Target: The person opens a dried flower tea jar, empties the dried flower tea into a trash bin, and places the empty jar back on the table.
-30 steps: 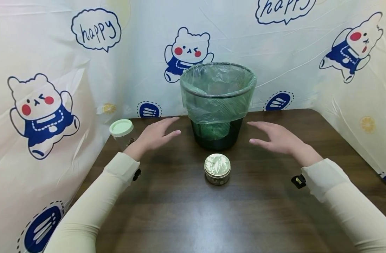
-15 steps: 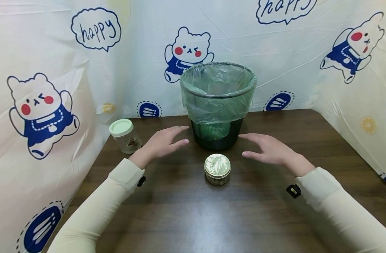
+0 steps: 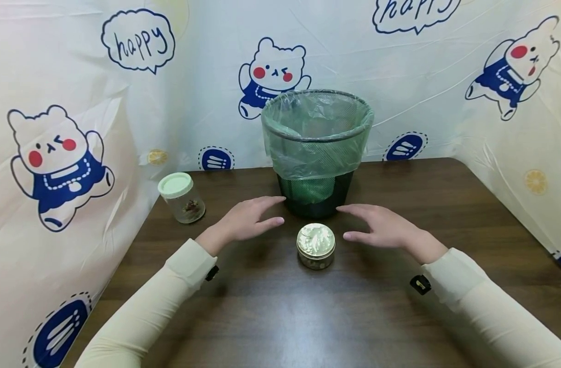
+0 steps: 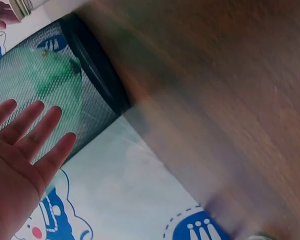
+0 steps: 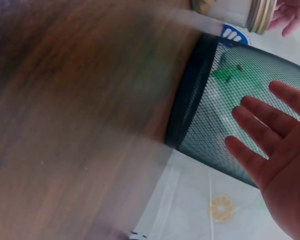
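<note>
- Plainly, from the head view, one mesh bin (image 3: 341, 193) with one green liner (image 3: 317, 162) stands at the back of the worktop (image 3: 280, 319), blocking part of the printed curtain (image 3: 207, 97) behind it.
- Two jars: the gold-lidded jar (image 3: 316, 247) sits upright just in front of the bin; the green-lidded jar (image 3: 183, 199), with dark bits inside, is off to the bin's left.
- Three bear prints (image 3: 60, 168) and two "happy" bubbles (image 3: 138, 41), one cut off, show around and above the bin.
- Two hands reach in, low before the bin: left hand (image 3: 246, 220) to its left, right hand (image 3: 386, 225) to its right, the gold-lidded jar between them, apart from both. Each grip is released, fingers extended, thumb spread.
- Left wrist view: four digits spread across the bin's mesh; a slice of the gold-lidded jar shows beyond the bin's foot.
- Right wrist view: four digits, again straight, overlap the bin; the jar's glass and gold lid appear near its foot, part of the left hand beyond.
</note>
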The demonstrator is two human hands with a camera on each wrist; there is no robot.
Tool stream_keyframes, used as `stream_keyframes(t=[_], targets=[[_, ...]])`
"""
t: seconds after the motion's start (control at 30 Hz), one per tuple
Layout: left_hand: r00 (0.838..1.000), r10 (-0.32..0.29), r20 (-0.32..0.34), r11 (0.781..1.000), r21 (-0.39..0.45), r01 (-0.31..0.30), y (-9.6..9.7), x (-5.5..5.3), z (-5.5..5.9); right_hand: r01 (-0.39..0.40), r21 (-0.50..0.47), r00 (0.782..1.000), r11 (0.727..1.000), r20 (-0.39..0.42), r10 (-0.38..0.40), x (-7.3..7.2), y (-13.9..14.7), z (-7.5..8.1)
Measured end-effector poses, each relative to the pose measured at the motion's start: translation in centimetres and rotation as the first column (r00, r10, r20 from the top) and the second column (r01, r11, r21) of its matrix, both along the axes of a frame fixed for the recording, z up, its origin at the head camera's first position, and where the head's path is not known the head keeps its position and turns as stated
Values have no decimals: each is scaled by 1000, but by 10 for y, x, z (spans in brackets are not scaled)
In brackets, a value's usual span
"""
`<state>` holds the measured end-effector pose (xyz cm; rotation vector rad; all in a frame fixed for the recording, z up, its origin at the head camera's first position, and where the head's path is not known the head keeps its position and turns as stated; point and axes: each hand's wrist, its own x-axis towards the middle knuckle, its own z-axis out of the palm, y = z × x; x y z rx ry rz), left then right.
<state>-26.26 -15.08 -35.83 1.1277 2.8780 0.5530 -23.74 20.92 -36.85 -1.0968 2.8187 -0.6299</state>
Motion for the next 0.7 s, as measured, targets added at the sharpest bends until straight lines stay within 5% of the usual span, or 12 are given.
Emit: stream_keyframes(t=[0.4,0.7], targets=[[998,-61,31,998,-25,62,15,9,-7,-37,39,999,999,9,36,2,-9,-15],[992,-67,106,989,-127,80,25,15,-23,-50,71,998,996,35,48,3,-14,-21]])
